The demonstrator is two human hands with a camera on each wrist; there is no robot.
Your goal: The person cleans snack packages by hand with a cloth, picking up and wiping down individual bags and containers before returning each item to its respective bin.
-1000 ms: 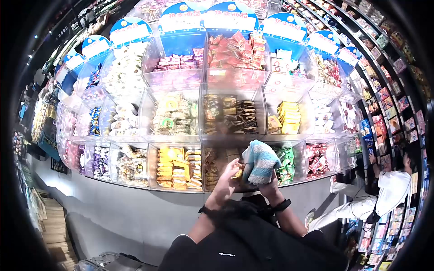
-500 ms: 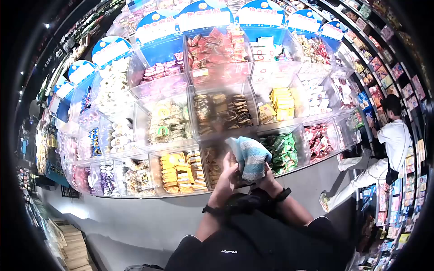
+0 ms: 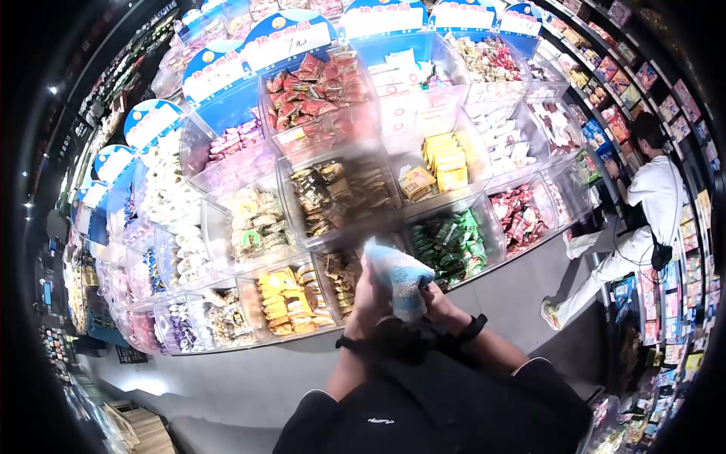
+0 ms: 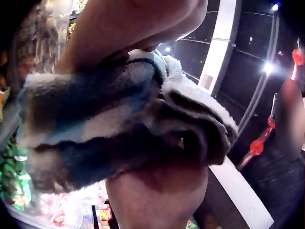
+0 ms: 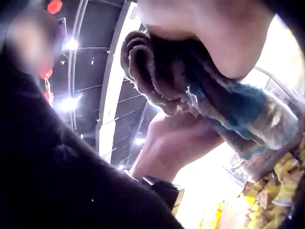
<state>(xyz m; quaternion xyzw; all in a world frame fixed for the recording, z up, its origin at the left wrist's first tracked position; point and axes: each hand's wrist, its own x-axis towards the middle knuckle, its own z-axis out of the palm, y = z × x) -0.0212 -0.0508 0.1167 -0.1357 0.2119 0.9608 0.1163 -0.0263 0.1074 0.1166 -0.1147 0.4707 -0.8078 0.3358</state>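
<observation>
A fluffy cloth (image 3: 404,278) in blue and white bands is held between both hands, in front of the lowest candy bins. My left hand (image 3: 366,304) grips its left side, and my right hand (image 3: 445,307) grips the right side. In the left wrist view the cloth (image 4: 90,124) is folded over in thick layers, one hand above it and the other below. The right wrist view shows the rolled folds of the cloth (image 5: 157,76) at one end, with its blue and white part stretching toward the bins. Most fingertips are hidden by the cloth.
Clear plastic bins of wrapped sweets rise in tiers ahead, among them green packets (image 3: 457,242), yellow packets (image 3: 446,160) and orange packets (image 3: 291,299). A person in white (image 3: 654,189) stands at the shelves on the right. Grey floor (image 3: 522,303) lies between.
My left hand has closed onto the cloth, which is turned and lowered slightly between both hands. The head view has swung round, so the bins appear tilted and shifted left.
</observation>
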